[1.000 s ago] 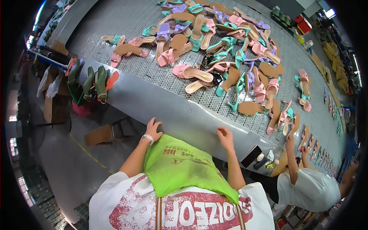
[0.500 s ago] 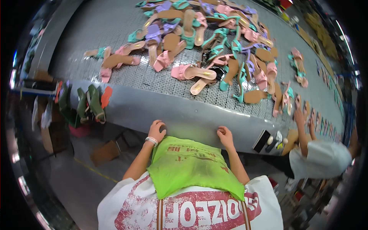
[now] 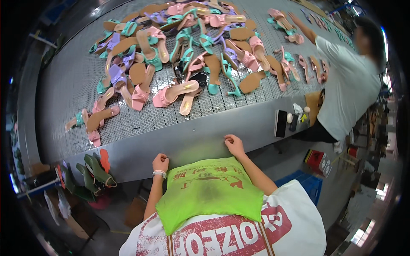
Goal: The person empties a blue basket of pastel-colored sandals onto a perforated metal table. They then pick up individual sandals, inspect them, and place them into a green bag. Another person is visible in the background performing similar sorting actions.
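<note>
At the near metal edge of the conveyor table (image 3: 188, 138), my left hand (image 3: 160, 163) rests with its fingers curled in, beside the green apron (image 3: 209, 187). My right hand (image 3: 234, 145) is at the same edge farther right, fingers loosely curled and the thumb close to them. Neither hand shows anything in it. Beyond them lies a heap of heeled sandals in pink, mint green and lilac, tangled on the perforated belt. Nearest is a pink sandal (image 3: 175, 93), with a pale insole (image 3: 188, 103) partly beneath it, both out of touch with my hands.
Several green shoes (image 3: 96, 170) hang at the table's left front edge. A phone (image 3: 280, 123) and small items lie at the right edge. A co-worker (image 3: 346, 81) stands on the right, reaching over the belt near a pair of sandals (image 3: 285, 26). A blue crate (image 3: 305, 183) stands below.
My view has swung, so the table and sandals sit turned in it. The co-worker's arm now stretches across the belt instead of over the near sandals. My hands stay by the table edge.
</note>
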The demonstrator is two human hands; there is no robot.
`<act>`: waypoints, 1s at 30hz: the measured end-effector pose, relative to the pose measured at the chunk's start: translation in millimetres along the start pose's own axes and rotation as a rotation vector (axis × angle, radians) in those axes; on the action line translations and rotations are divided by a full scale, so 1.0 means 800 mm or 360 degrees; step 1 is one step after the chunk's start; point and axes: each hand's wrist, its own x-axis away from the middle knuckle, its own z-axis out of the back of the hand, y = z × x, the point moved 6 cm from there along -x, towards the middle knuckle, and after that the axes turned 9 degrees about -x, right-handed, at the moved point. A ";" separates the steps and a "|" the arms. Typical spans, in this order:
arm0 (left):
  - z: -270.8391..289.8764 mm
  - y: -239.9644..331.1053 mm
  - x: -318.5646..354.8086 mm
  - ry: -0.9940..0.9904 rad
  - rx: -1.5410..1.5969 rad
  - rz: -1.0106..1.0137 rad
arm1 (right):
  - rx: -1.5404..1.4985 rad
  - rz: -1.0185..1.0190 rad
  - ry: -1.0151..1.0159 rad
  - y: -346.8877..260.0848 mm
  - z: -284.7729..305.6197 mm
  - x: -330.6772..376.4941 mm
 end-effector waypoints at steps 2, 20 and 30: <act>0.003 -0.003 -0.006 -0.0013 -0.0067 0.0005 | -0.0003 -0.0011 0.0021 0.000 -0.003 -0.003; 0.011 -0.015 -0.014 -0.0003 -0.0227 0.0037 | 0.0004 -0.0043 0.0021 -0.017 -0.016 0.002; 0.016 -0.028 -0.019 -0.0052 -0.0179 -0.0051 | -0.0147 -0.0043 0.0015 -0.017 -0.019 0.004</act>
